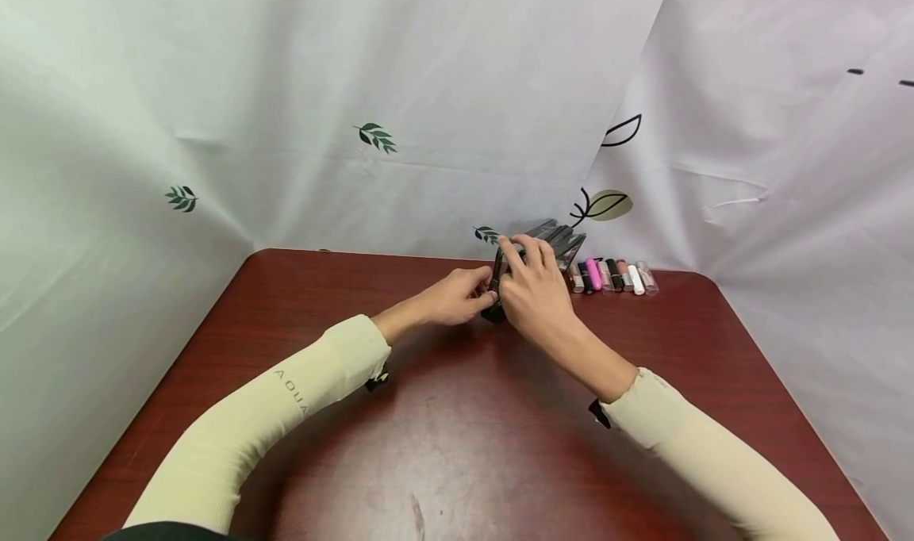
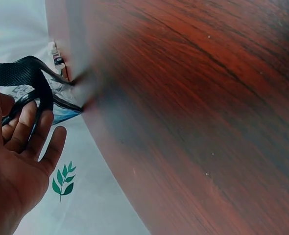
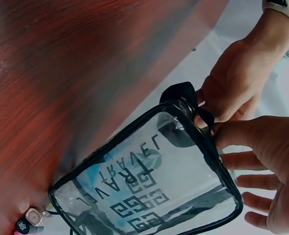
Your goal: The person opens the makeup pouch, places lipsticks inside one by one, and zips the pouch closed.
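A clear zip pouch (image 3: 164, 166) with black piping and mirrored "TRAVEL" lettering stands tilted near the table's back edge, partly hidden by the hands in the head view. My left hand (image 1: 457, 297) pinches the black strap (image 2: 44, 85) at the pouch's corner between thumb and forefinger, its other fingers loosely bent. Close beside it, my right hand (image 1: 537, 291) holds the pouch's black zippered edge, the thumb near the strap and the other fingers spread along the rim. Through the clear side only blurred bluish and dark shapes show.
A row of several lipsticks and small tubes (image 1: 614, 275), one bright pink, lies right of the pouch. White cloth (image 1: 428, 65) with leaf prints hangs behind the reddish-brown table (image 1: 443, 446) and at its sides.
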Demonstrator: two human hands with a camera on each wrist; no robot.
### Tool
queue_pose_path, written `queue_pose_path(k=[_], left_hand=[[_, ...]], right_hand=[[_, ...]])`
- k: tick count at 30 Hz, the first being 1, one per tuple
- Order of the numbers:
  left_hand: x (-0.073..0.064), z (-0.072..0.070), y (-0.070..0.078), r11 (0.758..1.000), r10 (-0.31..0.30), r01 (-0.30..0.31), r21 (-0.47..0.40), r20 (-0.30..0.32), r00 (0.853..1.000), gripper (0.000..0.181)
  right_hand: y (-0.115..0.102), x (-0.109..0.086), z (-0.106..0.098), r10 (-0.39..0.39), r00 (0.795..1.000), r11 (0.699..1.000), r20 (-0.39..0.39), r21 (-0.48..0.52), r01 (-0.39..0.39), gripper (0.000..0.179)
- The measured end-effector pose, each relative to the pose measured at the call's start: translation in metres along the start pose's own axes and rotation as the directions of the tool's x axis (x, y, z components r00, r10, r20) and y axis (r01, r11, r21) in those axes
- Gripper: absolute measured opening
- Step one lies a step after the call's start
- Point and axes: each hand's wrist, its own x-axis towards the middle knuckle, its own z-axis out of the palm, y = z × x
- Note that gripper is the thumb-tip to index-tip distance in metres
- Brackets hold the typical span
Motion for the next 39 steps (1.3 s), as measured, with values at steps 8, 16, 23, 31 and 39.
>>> queue_pose_path(k=[8, 16, 23, 31, 39], left_hand=[[0.001, -0.001, 0.001, 1.000, -0.011, 0.011, 0.002, 0.004, 1.000, 0.017], [-0.003, -0.001, -0.003, 0.999, -0.018, 0.017, 0.030, 0.037, 0.999, 0.025], [-0.005, -0.001, -0.012, 0.998, -0.018, 0.014, 0.055, 0.089, 0.996, 0.035], [0.018, 0.023, -0.096, 0.976, -0.029, 0.011, 0.217, 0.080, 0.996, 0.026], [0.018, 0.015, -0.104, 0.966, -0.080, 0.047, 0.253, 0.121, 0.989, 0.022]], right_hand=[[0.001, 0.000, 0.003, -0.043, 0.999, 0.998, -0.022, -0.036, 0.042, 0.024], [0.000, -0.001, 0.003, -0.064, 0.997, 0.996, -0.052, -0.061, 0.060, 0.013], [-0.004, 0.001, 0.001, -0.006, 1.000, 0.997, -0.004, 0.075, 0.006, 0.010], [-0.009, 0.009, -0.004, 0.056, 0.998, 0.970, 0.032, 0.235, -0.062, 0.016], [0.001, 0.026, -0.012, 0.196, 0.950, 0.836, 0.244, 0.465, -0.292, 0.024]])
